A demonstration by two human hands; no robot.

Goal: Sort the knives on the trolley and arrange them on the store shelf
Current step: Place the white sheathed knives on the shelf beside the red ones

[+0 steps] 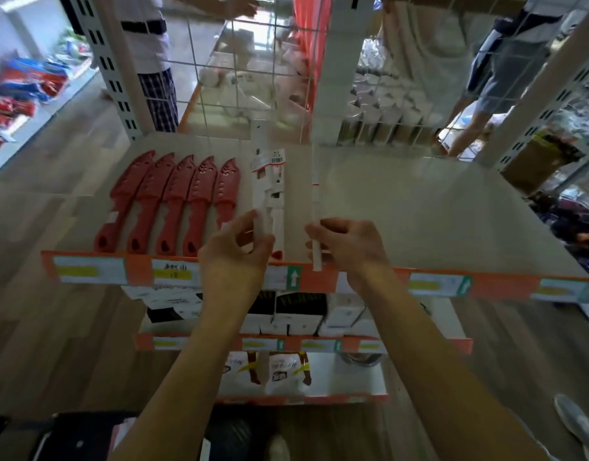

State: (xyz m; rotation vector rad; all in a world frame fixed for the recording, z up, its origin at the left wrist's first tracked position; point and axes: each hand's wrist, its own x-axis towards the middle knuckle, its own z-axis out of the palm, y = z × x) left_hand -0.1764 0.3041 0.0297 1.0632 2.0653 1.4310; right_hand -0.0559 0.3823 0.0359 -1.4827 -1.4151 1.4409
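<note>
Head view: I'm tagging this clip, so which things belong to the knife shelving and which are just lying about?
Job: red sheathed knives, white pack in the left hand, thin white pack in the right hand, top shelf.
Lying about: boxes underneath, red and blue packets far left, white crockery at the back.

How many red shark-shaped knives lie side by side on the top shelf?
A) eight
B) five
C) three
B: five red knives lie in a row at the left of the shelf, beside the white packs that the left hand pinches; the right hand holds a thin white pack.
</note>
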